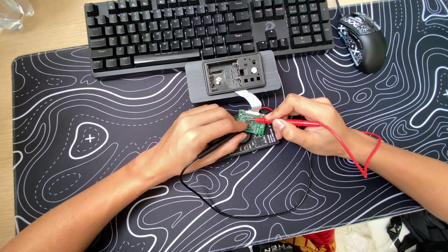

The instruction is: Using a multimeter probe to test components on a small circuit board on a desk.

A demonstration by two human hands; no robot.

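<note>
My left hand (198, 135) grips a black test probe (219, 143), its tip hidden under my fingers near a small green circuit board (249, 122). My right hand (308, 123) pinches a red test probe (284, 122) whose tip touches the green board. The board rests on a black multimeter (254, 143) lying flat under both hands. A white ribbon cable (247, 98) runs from the board up to a grey opened device (233, 79) with an exposed battery compartment. The black lead (242, 215) loops toward me; the red lead (368, 158) loops past my right wrist.
A black keyboard (186, 28) lies along the far edge of a black desk mat (84, 140) with white contour lines. A black mouse (364, 39) sits at far right. Crumpled clear plastic (14, 14) lies at top left on the wooden desk. Dark objects lie below the mat's near right corner.
</note>
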